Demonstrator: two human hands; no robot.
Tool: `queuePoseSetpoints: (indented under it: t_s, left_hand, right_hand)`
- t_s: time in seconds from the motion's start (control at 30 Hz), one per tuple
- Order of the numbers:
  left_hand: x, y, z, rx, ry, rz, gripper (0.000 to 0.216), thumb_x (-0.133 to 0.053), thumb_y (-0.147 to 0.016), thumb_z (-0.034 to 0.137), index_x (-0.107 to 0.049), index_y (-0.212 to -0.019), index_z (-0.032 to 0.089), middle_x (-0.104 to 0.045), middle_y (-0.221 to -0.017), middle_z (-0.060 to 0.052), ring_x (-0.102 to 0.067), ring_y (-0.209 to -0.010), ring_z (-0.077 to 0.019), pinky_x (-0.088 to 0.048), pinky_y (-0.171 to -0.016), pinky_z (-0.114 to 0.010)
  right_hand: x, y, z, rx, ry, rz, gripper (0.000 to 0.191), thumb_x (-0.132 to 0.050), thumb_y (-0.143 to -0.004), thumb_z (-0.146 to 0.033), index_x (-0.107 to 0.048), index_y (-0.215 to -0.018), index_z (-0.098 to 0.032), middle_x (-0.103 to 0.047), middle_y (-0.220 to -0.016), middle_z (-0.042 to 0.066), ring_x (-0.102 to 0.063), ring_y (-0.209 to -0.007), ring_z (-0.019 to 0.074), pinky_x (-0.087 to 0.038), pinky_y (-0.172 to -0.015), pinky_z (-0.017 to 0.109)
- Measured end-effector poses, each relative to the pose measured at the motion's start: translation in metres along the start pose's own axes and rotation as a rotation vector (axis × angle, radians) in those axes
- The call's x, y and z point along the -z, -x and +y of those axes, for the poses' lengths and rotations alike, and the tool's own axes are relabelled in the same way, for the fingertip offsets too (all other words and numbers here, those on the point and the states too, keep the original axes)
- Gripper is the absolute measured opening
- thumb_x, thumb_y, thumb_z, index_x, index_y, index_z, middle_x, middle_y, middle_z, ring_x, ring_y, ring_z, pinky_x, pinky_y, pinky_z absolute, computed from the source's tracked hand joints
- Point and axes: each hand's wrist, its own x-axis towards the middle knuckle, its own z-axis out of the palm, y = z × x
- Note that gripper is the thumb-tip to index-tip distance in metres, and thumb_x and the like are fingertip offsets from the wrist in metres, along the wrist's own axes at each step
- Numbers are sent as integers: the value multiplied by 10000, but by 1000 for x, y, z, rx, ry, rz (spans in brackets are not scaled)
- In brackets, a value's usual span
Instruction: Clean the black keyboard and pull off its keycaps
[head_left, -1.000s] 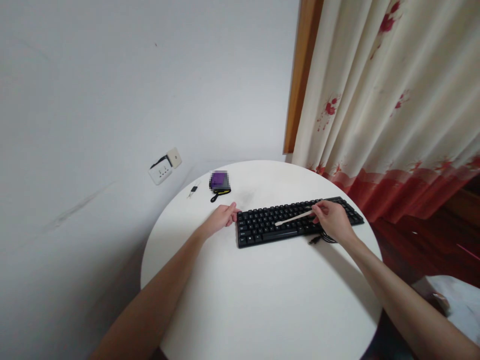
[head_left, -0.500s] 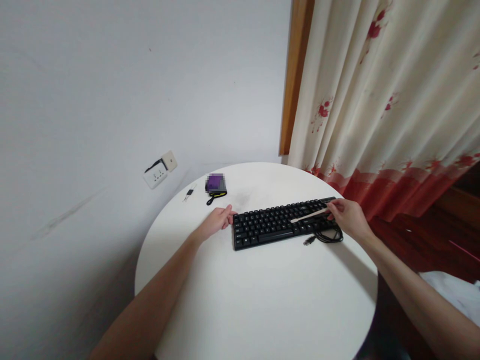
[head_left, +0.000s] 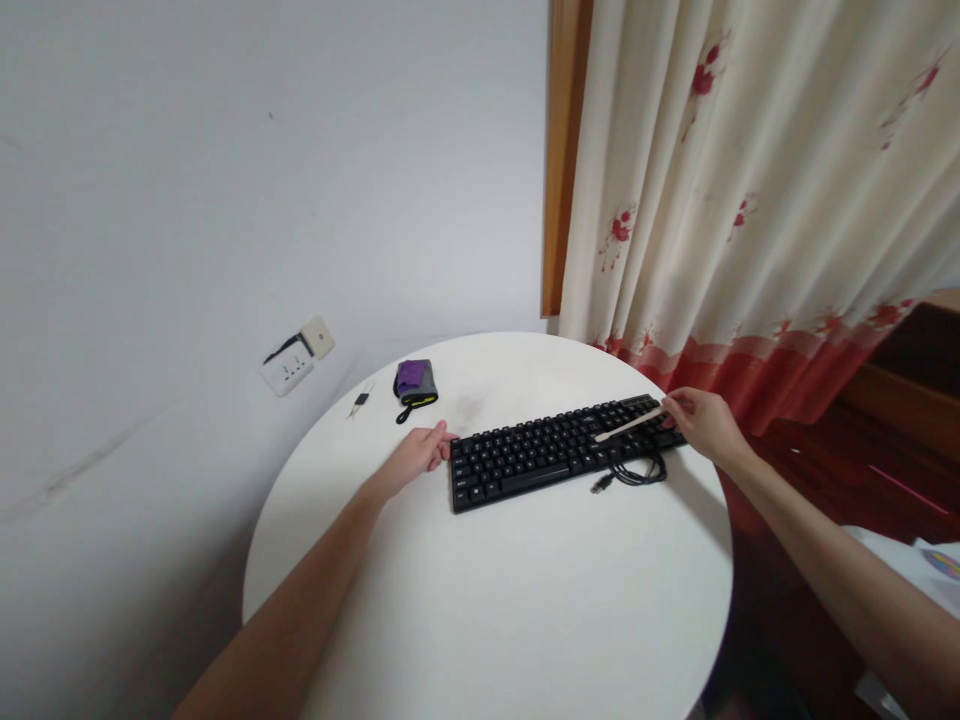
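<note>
A black keyboard [head_left: 517,455] lies slightly slanted on a round white table [head_left: 495,600]. At its left end my left hand [head_left: 420,455] is closed, with thumb and fingers holding the edge. My right hand [head_left: 701,420] hovers over the keyboard's right end and pinches a thin pale stick [head_left: 634,425]. The stick slants down to the left, its slightly thicker tip at the keys right of the middle. The coiled black USB cable [head_left: 637,470] rests against the keyboard's front edge, below my right hand.
Behind my left hand lie a purple and grey pouch [head_left: 424,385] with a black loop and a small dark item [head_left: 361,399]. A wall socket [head_left: 289,367] is at the left. A flowered curtain [head_left: 712,200] hangs beyond the table at the right.
My right hand has moved the stick's tip a little to the right across the keys. My left hand stays at the keyboard's left end. The whole view has shifted slightly.
</note>
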Motion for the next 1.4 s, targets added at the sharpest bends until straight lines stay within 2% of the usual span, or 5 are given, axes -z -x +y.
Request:
queuePoseSetpoints:
  t_s: [0.3, 0.6, 0.77, 1.2, 1.4]
  left_hand:
    - [0, 0, 2, 3, -15, 7, 725, -356, -861, 757, -664, -651, 135, -519, -485, -17, -455, -481, -137, -382, -550, -285]
    - [1, 0, 3, 33, 18, -2, 708, -386, -850, 753, -696, -782, 120, -534, -522, -5, -437, -473, -129, -350, -516, -272]
    - [1, 1, 3, 23, 2, 6, 693, -388, -850, 751, -677, -668, 148, -524, -479, -21, -466, -492, -149, -355, -515, -279]
    - [1, 0, 4, 6, 3, 4, 705, -383, -844, 759, -661, -653, 141, -559, -525, -25, -447, -468, -129, -367, -516, -276]
    - [1, -5, -6, -2, 2, -3, 711, -361, -850, 769, -631, -598, 161, -561, -509, -34, -469, -479, -141, -385, -528, -279]
  right_hand:
    - [22, -14, 26, -46, -62, -28, 171, -594, -888, -305, -652, -846, -150, -740, -759, 85, -702, -600, 182, -522, -518, 244]
    - [46, -29, 42, -29, 28, 52, 125, -634, -863, -258, -674, -797, -159, -718, -666, 51, -666, -542, 175, -520, -550, 264]
    - [59, -34, 48, -137, -41, 70, 83, -637, -860, -171, -664, -784, -150, -708, -643, 52, -667, -560, 176, -515, -575, 261]
    - [81, -33, 75, -305, -83, 176, 114, -628, -871, -108, -641, -763, -141, -680, -602, 72, -648, -522, 182, -477, -549, 281]
    - [88, -24, 73, -352, -129, 237, 147, -659, -826, -73, -645, -702, -150, -669, -569, 88, -632, -494, 188, -481, -541, 295]
